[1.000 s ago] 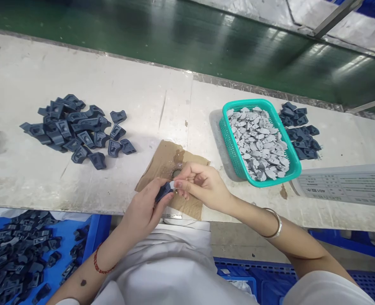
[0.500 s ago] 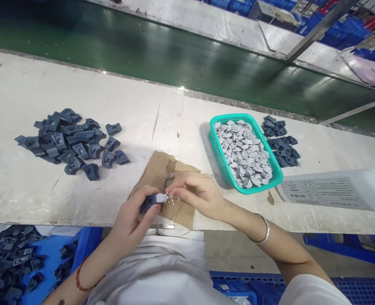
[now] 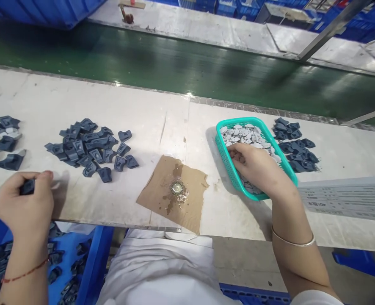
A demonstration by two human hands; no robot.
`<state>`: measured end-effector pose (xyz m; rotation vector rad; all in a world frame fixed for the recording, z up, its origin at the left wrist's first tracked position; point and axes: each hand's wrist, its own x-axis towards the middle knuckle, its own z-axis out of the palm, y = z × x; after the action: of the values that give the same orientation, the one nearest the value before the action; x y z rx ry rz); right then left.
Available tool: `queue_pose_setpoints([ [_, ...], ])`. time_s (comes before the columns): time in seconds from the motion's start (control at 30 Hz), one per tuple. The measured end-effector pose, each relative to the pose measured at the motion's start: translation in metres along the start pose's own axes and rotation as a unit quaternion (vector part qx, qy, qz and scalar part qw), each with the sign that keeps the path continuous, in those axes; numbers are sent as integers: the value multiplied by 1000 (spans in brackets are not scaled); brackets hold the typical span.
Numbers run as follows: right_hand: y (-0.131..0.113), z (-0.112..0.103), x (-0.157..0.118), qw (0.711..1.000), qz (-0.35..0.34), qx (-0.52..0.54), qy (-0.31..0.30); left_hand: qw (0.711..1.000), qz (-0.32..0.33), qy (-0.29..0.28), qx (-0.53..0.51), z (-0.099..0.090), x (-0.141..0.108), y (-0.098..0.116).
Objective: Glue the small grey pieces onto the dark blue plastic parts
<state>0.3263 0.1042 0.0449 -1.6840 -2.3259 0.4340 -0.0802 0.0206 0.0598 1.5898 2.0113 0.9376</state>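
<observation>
My left hand (image 3: 24,201) is closed around a dark blue-grey plastic piece (image 3: 27,187), just above the table's front edge on the left. Most of that piece is hidden by the fingers. On the right, my right hand (image 3: 254,167) reaches into a green basket (image 3: 224,156) full of small light grey pieces (image 3: 244,133). Its fingers are bent together among them, and the fingertips are partly hidden. Between the hands lies a wet-stained brown cardboard sheet (image 3: 155,192) with a small round metal cap (image 3: 176,188) holding liquid.
A heap of dark pieces (image 3: 82,146) lies left of the cardboard. Further left, more dark pieces (image 3: 8,144) have light parts on them. Dark pieces (image 3: 297,150) and a white bottle (image 3: 343,197) are beyond the basket. A green conveyor belt (image 3: 175,63) runs behind; a blue bin (image 3: 94,254) stands below.
My hands have moved apart from over the cardboard. The left went left with a dark piece; the right went right into the basket. The metal cap is now uncovered.
</observation>
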Motion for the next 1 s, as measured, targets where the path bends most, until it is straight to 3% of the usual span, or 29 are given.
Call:
queue_pose_setpoints([
  [0.13,3,-1,3,999,9,31,-9,997,4,41,62,-9,18,-11],
  [0.2,3,-4,3,998,25,54,-13,992,-19,79,101,-22,26,-32],
  [0.3,0,-9,3,993,67,97,-17,971,-105,118,180,-43,36,-72],
  [0.4,-4,-11,2,983,106,147,17,960,-104,158,206,-53,36,-93],
  [0.5,-10,-12,0,967,102,217,81,962,11,187,201,-43,25,-82],
  [0.53,-13,-12,-1,958,99,248,103,965,64,162,195,-36,20,-73],
  [0.63,-24,-11,-4,925,98,336,146,967,186,-7,176,-15,7,-48],
  [0.7,-33,-9,-7,907,89,386,141,959,204,-84,177,-4,3,-40],
  [0.77,-41,-5,-9,891,71,434,110,959,197,-103,178,2,4,-41],
  [0.9,-55,9,-14,846,55,529,39,966,197,-68,155,4,7,-49],
  [1.0,-64,19,-16,808,53,587,-4,986,152,-6,73,7,-3,-37],
])
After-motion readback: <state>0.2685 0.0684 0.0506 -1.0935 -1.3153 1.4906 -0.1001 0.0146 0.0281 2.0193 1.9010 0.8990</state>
